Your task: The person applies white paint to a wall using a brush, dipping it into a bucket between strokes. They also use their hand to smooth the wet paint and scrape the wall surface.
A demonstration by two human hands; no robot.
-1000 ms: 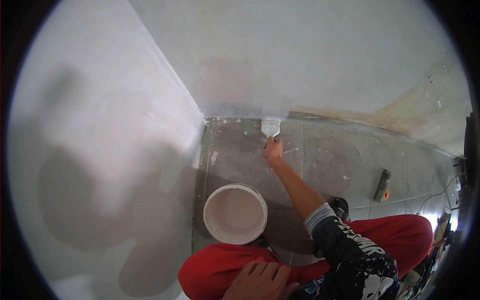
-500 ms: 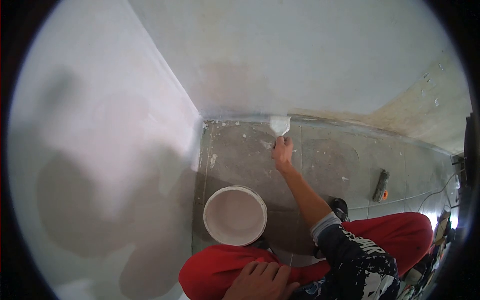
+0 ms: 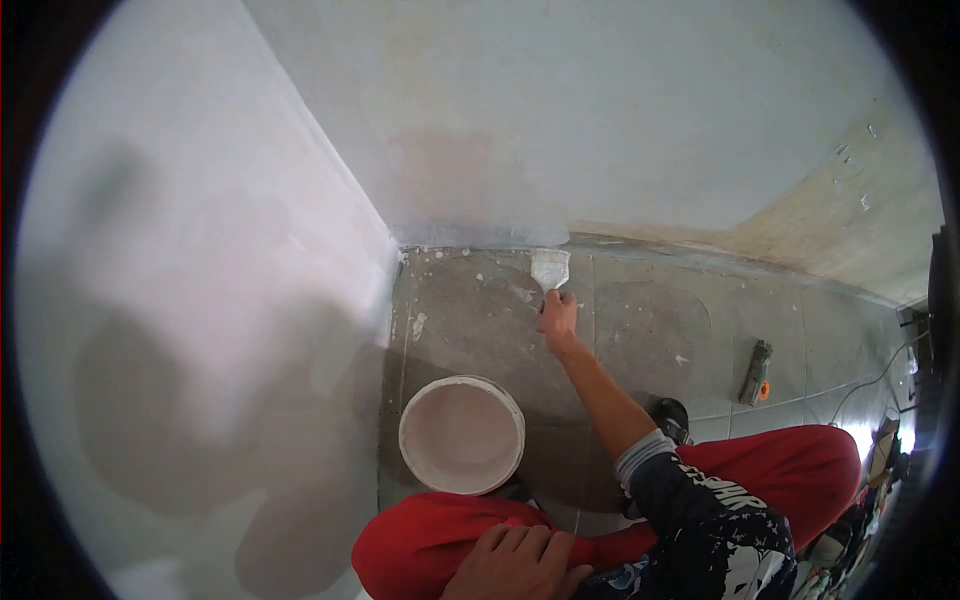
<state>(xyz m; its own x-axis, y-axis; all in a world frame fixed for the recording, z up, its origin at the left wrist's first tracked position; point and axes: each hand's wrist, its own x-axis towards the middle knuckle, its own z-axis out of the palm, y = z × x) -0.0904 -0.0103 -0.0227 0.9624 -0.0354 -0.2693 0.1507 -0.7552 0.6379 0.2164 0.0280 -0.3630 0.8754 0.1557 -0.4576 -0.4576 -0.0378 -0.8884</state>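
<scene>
My right hand (image 3: pixel 558 320) is closed around the handle of a wide, flat paintbrush (image 3: pixel 550 266), whose white-coated head points at the foot of the back wall (image 3: pixel 640 120). The bristle end is right by the joint between wall and floor. Palm down, my left hand (image 3: pixel 515 565) rests on my red-trousered leg, fingers stretched out. Between my leg and the wall, a round bucket (image 3: pixel 511 452) stands on the floor with pale pinkish-white paint (image 3: pixel 462 432) inside.
A putty-knife-like tool (image 3: pixel 755 372) with an orange part lies on the tiled floor (image 3: pixel 650 330) to the right. The left wall (image 3: pixel 200 330) meets the back wall at a corner. A cable (image 3: pixel 875 378) and assorted items are at the far right.
My right hand has drawn the brush slightly down and left, back from the wall's foot. My left hand stays on my leg. The view has shifted a little.
</scene>
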